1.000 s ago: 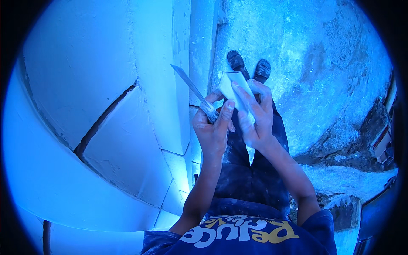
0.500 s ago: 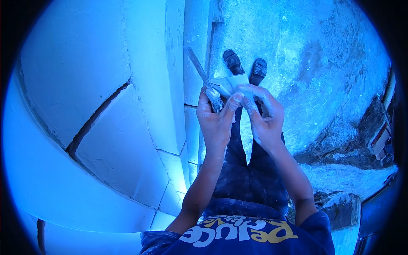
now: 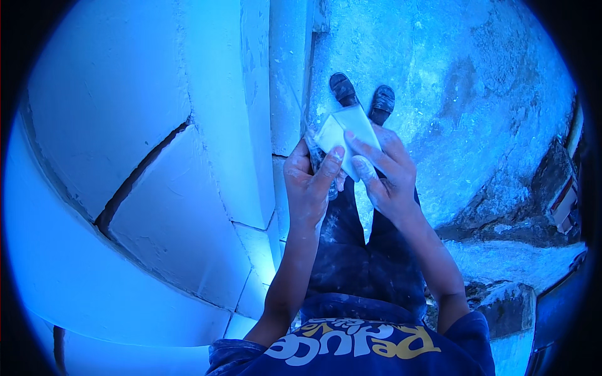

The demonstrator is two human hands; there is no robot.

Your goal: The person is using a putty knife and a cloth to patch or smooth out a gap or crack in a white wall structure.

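Observation:
In front of my thighs, my left hand [image 3: 305, 187] pinches a folded white sheet [image 3: 362, 124], its thumb lying on the near left corner. The sheet looks like stiff paper with a crease across it; its exact kind I cannot tell. Also in my left hand is a thin-bladed tool [image 3: 315, 150], its whitened grip under the fingers and its blade seen nearly edge-on. My right hand [image 3: 394, 164] is closed on the sheet's right side, fingers laid over the top. White dust coats the fingers of both hands.
On the left rises a pale wall [image 3: 169, 219] of large blocks or panels, with a dark open gap [image 3: 141, 169] between two of them. My dark shoes [image 3: 382, 103] stand on rough, stained concrete floor [image 3: 433, 125]. Broken ledges and rubble [image 3: 533, 219] lie at the right.
The white sheet has turned and shows more of its face. My right fingers have shifted from its near edge onto its surface. The tool's blade has rotated nearly edge-on.

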